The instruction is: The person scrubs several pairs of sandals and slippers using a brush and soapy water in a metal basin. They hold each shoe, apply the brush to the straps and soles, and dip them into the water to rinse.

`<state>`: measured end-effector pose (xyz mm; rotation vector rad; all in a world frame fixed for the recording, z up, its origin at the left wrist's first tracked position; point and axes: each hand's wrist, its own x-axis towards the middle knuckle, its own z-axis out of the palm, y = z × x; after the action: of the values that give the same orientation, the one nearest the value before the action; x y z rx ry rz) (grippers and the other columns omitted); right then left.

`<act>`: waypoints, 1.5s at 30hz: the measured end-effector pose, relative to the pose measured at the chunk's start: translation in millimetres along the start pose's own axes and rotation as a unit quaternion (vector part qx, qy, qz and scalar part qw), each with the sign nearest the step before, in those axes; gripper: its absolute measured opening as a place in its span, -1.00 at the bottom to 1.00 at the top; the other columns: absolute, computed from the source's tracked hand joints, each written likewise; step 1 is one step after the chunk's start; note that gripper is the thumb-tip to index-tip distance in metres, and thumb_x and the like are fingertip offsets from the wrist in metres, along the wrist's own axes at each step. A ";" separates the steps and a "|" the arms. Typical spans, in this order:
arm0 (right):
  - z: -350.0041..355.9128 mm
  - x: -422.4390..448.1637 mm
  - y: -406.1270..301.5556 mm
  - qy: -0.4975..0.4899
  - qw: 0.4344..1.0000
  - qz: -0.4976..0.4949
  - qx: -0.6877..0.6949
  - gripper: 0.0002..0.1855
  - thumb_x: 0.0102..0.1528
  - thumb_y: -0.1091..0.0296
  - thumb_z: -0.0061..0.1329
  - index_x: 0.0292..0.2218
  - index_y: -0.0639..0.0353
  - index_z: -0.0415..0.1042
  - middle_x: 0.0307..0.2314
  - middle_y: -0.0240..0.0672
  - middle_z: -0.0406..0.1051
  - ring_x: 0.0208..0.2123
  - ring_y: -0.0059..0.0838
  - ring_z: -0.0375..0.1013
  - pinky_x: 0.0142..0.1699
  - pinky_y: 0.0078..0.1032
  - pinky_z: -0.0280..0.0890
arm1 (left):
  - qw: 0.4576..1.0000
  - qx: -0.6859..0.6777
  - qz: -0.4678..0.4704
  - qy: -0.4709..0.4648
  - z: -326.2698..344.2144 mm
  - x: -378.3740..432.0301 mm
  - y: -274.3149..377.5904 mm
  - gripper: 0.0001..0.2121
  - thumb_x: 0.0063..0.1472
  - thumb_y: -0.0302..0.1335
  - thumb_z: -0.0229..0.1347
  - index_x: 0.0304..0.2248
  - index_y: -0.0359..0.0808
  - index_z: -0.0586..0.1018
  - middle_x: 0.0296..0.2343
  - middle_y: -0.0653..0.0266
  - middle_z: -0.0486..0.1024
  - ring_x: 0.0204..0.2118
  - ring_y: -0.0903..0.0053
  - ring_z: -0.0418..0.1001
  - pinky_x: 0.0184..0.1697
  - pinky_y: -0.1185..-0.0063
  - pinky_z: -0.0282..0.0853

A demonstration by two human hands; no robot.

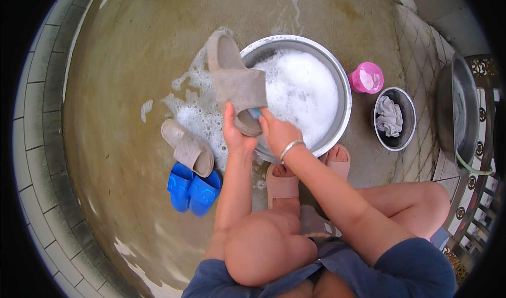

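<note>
A beige slide sandal (241, 86) is gripped at its lower edge by my left hand (237, 136), tilted over the left rim of a metal basin (344, 112). White suds (302, 94) fill much of the basin. My right hand (280, 132), with a silver bangle on the wrist, holds a blue brush (255, 112) inside the sandal's toe opening. Most of the brush is hidden by the fingers and the strap. On the wet ground to the left lies a second beige slide (189, 148), just above a pair of blue slides (193, 189).
Right of the basin stand a pink tub (366, 78) of white powder and a small metal bowl (413, 120) holding a grey cloth (389, 116). A larger metal basin (458, 112) leans at the far right. Foam (197, 118) spreads over the concrete; a tiled border (35, 128) curves along the left.
</note>
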<state>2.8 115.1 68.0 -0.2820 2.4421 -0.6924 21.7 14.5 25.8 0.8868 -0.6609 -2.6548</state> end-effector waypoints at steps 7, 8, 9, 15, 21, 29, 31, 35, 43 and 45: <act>-5.9 -5.6 1.1 -0.066 0.998 -0.012 0.013 -0.58 0.08 0.10 -0.43 0.00 -0.20 0.07 -0.56 0.03 0.36 -0.49 0.02 0.35 -0.33 -0.18 0.23 | 0.999 0.026 0.017 -0.006 -3.4 7.0 9.1 -0.59 0.11 -0.22 -0.13 -0.13 -0.32 0.25 -0.21 0.23 0.30 -0.17 0.41 0.28 -0.12 0.46 0.19; -6.2 0.8 2.2 -0.054 0.998 -0.015 0.004 -0.58 0.08 0.09 -0.43 0.00 -0.20 0.06 -0.56 0.03 0.36 -0.49 0.02 0.35 -0.33 -0.18 0.23 | 0.999 0.033 0.010 -0.008 -4.6 7.6 7.1 -0.59 0.10 -0.22 -0.12 -0.13 -0.33 0.25 -0.21 0.23 0.31 -0.17 0.42 0.28 -0.12 0.47 0.19; -3.4 0.7 -0.9 -0.073 0.997 -0.005 0.022 -0.57 0.08 0.10 -0.45 0.00 -0.17 0.05 -0.52 0.03 0.35 -0.45 0.01 0.34 -0.30 -0.19 0.22 | 0.999 0.040 0.007 -0.007 -7.4 8.0 7.5 -0.59 0.10 -0.23 -0.11 -0.13 -0.33 0.25 -0.22 0.22 0.31 -0.17 0.42 0.28 -0.13 0.47 0.20; 16.3 -7.5 13.8 -0.102 0.978 -0.019 0.181 -0.56 0.08 0.12 -0.47 0.00 -0.06 0.06 -0.37 0.02 0.33 -0.29 0.00 0.30 -0.17 -0.25 0.17 | 0.993 0.086 0.078 -0.030 -22.3 20.7 2.8 -0.58 0.09 -0.25 -0.08 -0.13 -0.35 0.25 -0.21 0.21 0.30 -0.17 0.43 0.26 -0.13 0.48 0.19; 39.2 14.8 92.3 -0.028 0.985 -0.042 0.166 -0.56 0.07 0.11 -0.44 0.00 -0.08 0.02 -0.43 0.01 0.35 -0.35 -0.03 0.33 -0.24 -0.25 0.19 | 0.996 0.003 0.087 0.015 -19.3 22.6 29.2 -0.53 0.09 -0.25 -0.08 -0.06 -0.33 0.16 -0.15 0.21 0.25 -0.11 0.41 0.22 -0.10 0.52 0.15; 79.0 56.1 128.5 0.039 0.921 0.089 0.378 -0.77 -0.08 0.42 -0.20 -0.32 0.18 0.36 -0.55 -0.13 0.38 -0.47 -0.33 0.37 -0.34 -0.50 0.23 | 0.998 -0.009 0.051 -0.025 -24.7 21.8 36.9 -0.48 0.08 -0.04 -0.23 -0.01 -0.09 0.10 -0.07 0.25 0.15 -0.07 0.22 0.17 -0.16 0.13 0.14; 49.6 34.5 78.8 -0.037 0.900 0.054 0.432 -0.75 -0.10 0.36 -0.15 -0.30 0.09 0.39 -0.55 -0.16 0.38 -0.48 -0.41 0.38 -0.35 -0.55 0.23 | 0.998 -0.011 0.055 -0.036 -27.9 19.6 41.2 -0.49 0.08 -0.05 -0.22 -0.01 -0.10 0.11 -0.07 0.25 0.15 -0.07 0.22 0.16 -0.17 0.13 0.14; 5.6 1.7 15.2 -0.068 0.982 -0.100 0.142 -0.70 -0.03 0.21 -0.23 -0.21 -0.28 0.35 -0.51 -0.18 0.40 -0.49 -0.32 0.39 -0.37 -0.46 0.26 | 0.997 -0.020 0.062 -0.047 -31.6 28.3 31.5 -0.49 0.07 -0.06 -0.21 -0.03 -0.16 0.15 -0.08 0.24 0.18 -0.05 0.24 0.15 -0.10 0.22 0.12; -1.0 11.0 34.8 0.038 0.985 -0.158 -0.052 -0.72 0.00 0.10 -0.24 -0.20 -0.39 0.30 -0.61 -0.28 0.37 -0.56 -0.24 0.36 -0.45 -0.33 0.24 | 0.998 -0.033 0.025 -0.046 -16.7 16.7 15.3 -0.48 0.08 -0.08 -0.20 -0.03 -0.22 0.16 -0.08 0.23 0.18 -0.04 0.30 0.14 -0.03 0.35 0.07; -2.3 11.9 37.5 0.041 0.987 -0.143 -0.058 -0.73 0.00 0.08 -0.23 -0.21 -0.37 0.31 -0.62 -0.30 0.36 -0.57 -0.22 0.35 -0.46 -0.31 0.23 | 0.999 -0.014 0.027 -0.044 -13.7 15.2 15.5 -0.46 0.07 -0.07 -0.20 -0.03 -0.23 0.16 -0.07 0.23 0.18 -0.04 0.29 0.14 -0.02 0.34 0.06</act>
<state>-9.8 143.6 43.9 -0.6723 2.5513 -0.6930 19.9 -9.2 16.2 0.7381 -0.6573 -2.6614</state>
